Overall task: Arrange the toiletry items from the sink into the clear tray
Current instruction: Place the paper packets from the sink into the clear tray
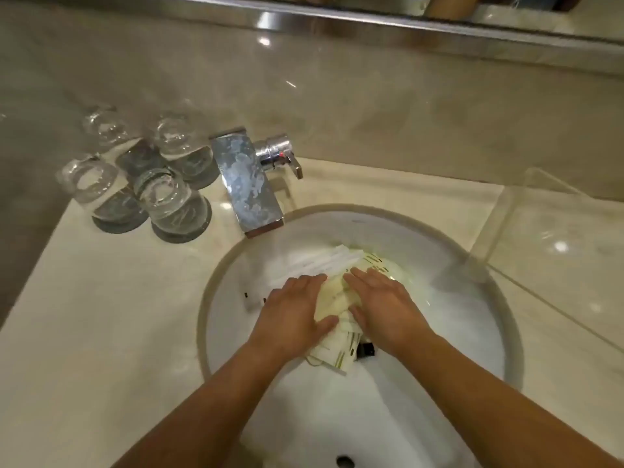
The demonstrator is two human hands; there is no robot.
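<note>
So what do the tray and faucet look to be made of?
The tray looks like clear acrylic, possibly glass: the counter shows through its walls. The faucet looks like chromed metal, mirror-bright but blotched with pale spots.

**Q:** What kind of place is shown?

**A:** A bathroom vanity, likely in a hotel. A white oval sink [466, 319] is set under a polished marble-look countertop [111, 298], with a square chrome faucet [248, 184] at its back edge and a mirror [405, 8] along the wall.

**Q:** Which details suggest a hotel?

**A:** Four drinking glasses [169, 197] stand upside down on round coasters left of the faucet, packaged toiletry items [337, 298] lie in the basin, and a clear tray [553, 238] sits on the counter at right.
</note>
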